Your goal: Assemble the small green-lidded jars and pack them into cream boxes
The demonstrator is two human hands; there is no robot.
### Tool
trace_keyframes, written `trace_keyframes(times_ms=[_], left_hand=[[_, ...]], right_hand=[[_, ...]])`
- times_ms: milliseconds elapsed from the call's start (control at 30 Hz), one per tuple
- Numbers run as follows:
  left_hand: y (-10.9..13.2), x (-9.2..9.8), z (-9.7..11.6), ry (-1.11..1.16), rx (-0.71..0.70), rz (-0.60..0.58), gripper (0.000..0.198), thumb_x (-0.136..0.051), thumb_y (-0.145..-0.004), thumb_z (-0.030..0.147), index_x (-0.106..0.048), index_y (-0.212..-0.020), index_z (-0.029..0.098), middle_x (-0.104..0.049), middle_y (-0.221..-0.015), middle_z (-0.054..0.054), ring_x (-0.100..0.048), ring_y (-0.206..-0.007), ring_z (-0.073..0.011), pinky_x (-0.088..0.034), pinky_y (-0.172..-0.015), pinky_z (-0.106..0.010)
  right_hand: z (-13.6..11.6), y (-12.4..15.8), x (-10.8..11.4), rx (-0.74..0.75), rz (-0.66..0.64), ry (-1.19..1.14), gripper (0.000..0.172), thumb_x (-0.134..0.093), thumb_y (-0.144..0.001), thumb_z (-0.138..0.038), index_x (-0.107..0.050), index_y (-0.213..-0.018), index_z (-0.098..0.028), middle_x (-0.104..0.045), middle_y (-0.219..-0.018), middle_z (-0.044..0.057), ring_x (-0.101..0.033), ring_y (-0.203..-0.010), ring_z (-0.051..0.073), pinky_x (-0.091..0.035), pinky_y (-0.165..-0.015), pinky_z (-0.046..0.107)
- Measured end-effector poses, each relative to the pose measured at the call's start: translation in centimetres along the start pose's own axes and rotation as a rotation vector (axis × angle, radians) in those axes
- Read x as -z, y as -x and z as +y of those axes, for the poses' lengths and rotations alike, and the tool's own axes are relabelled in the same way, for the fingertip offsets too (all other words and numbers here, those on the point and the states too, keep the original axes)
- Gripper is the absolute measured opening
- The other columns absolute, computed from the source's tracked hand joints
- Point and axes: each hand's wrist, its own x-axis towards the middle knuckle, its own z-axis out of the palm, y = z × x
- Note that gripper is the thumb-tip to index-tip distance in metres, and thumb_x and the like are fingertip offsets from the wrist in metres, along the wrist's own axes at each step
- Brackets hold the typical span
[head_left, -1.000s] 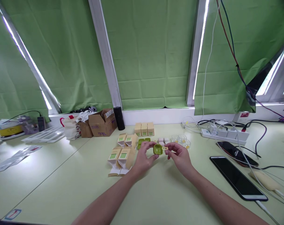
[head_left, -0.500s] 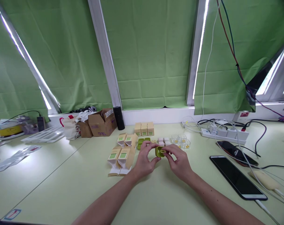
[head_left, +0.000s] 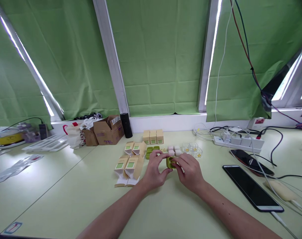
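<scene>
My left hand (head_left: pixel 154 171) grips a small olive-green square case (head_left: pixel 169 162) by its edges, between thumb and fingers. The case is tilted, its open side toward my right hand (head_left: pixel 190 172). The right fingertips are pinched at the opening around a small yellowish piece, which is mostly hidden. Just beyond the hands are several more green cases (head_left: pixel 151 151), tiny yellow pieces (head_left: pixel 163 150), pale pinkish-white blocks (head_left: pixel 174 151) and clear containers (head_left: pixel 192 149) with yellow spots. Left of my left hand lie kraft boxes (head_left: pixel 131 164) with open flaps and green windows.
Three upright kraft boxes (head_left: pixel 153 137) stand farther back. A cardboard carton (head_left: pixel 108 131) and a black cylinder (head_left: pixel 126 125) are at the back left. To the right lie a phone (head_left: pixel 253 188), a dark device (head_left: pixel 252 161), a power strip (head_left: pixel 238 142) and loose cables.
My right fingers have moved in closer over the case's opening, so the yellowish piece is now more hidden. The case has turned slightly; my left hand keeps its hold.
</scene>
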Motion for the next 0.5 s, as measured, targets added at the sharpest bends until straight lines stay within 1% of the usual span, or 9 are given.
trace_keyframes(times_ms=[500], left_hand=[[0.06,0.01,-0.07,-0.021,-0.017,-0.016,0.046,-0.079,-0.079,0.017,-0.068,-0.123,0.024,-0.066,-0.116,-0.013,-0.052,-0.120,-0.0337,-0.048,-0.099,-0.049]], right_hand=[[0.06,-0.04,-0.10,0.054,0.015,0.033,0.020,-0.050,-0.101,-0.014,-0.068,-0.094,-0.019,-0.061,-0.072,0.005,-0.048,-0.070,0.020,-0.034,-0.065,0.034]])
